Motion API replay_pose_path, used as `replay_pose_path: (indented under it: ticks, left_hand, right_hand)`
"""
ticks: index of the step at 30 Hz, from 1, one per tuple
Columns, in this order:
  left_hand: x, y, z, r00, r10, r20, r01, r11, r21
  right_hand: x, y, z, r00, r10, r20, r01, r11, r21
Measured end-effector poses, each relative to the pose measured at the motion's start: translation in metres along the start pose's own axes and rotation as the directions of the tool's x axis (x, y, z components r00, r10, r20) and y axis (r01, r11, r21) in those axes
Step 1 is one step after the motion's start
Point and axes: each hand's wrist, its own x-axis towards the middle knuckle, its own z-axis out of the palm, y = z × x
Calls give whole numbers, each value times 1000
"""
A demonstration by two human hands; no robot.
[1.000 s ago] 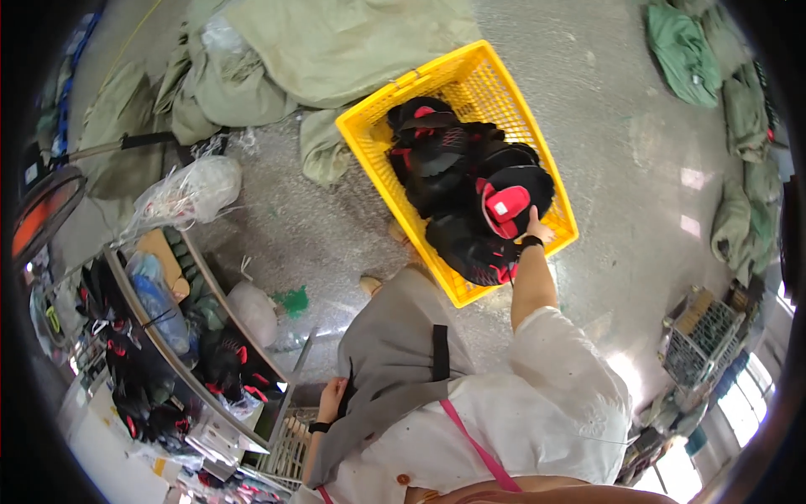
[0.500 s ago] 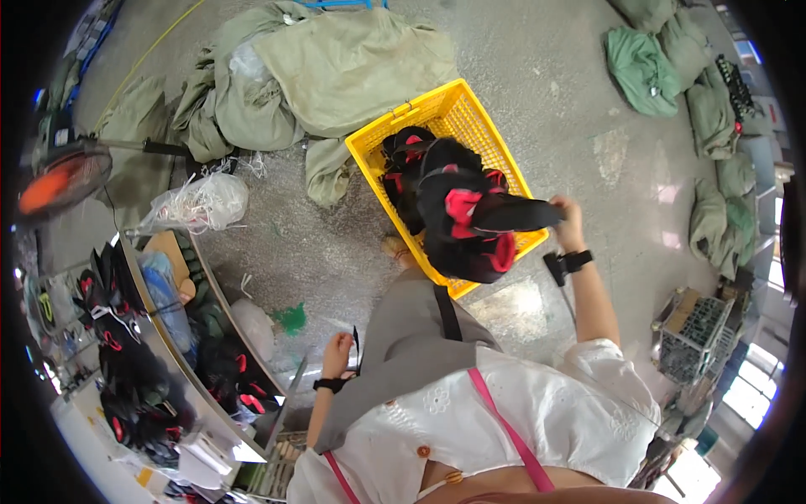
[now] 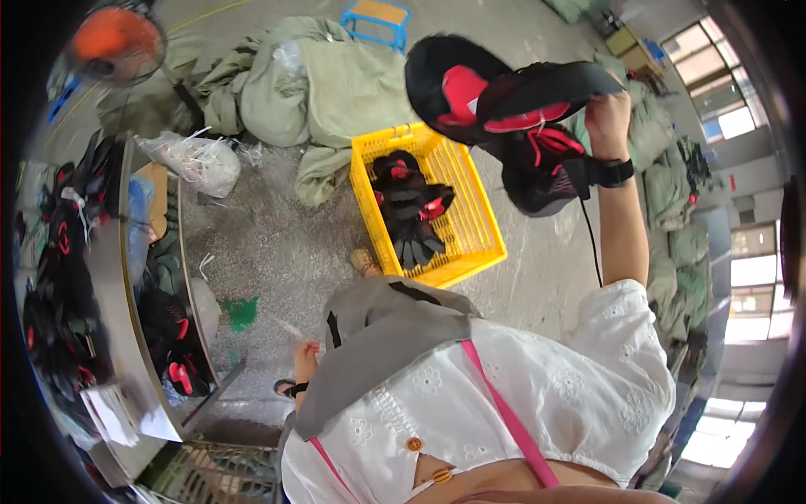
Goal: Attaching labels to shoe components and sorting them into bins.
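My right hand [image 3: 608,122] is raised to the right of the yellow basket, closed on a bunch of black shoe uppers with red linings [image 3: 525,101]. The bunch hangs off the floor, over and beyond the far right corner of the plastic basket [image 3: 485,210]. More black and red shoe uppers [image 3: 407,206] lie inside the basket, toward its left side. Down at my left side is my left hand [image 3: 306,361], near the grey apron [image 3: 378,370]; its fingers are small and blurred, so their grip does not show.
A shelved bench [image 3: 138,319] with piles of black and red shoe parts stands at my left. Behind the basket are large grey-green sacks [image 3: 353,92] and a blue-framed stool [image 3: 375,23]. An orange fan [image 3: 116,44] is at the far left; more sacks [image 3: 667,202] line the right.
My right hand has lifted the bunch of shoe uppers up and out of the basket, to the right. Fewer uppers are in the basket. The view has turned, and my left hand is lower.
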Motion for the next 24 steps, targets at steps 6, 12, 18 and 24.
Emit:
replay_pose_path:
  ticks: [6, 12, 18, 24]
  left_hand:
    - [-41, 33, 13, 980, -42, -192, 80, 978, 193]
    - [-36, 76, -22, 927, 250, -278, -181, 950, 253]
    - [-68, 124, -70, 768, 119, -629, -500, 724, -474]
    - [-103, 84, -109, 877, 301, -375, -401, 27, -916]
  right_hand:
    - [29, -33, 98, 971, -133, 196, 79, 962, 262]
    - [24, -103, 178, 878, -59, 475, -229, 819, 526]
    - [-8, -145, 269, 701, -229, 675, -273, 788, 551]
    - [-40, -153, 386, 527, -381, 760, -302, 751, 587]
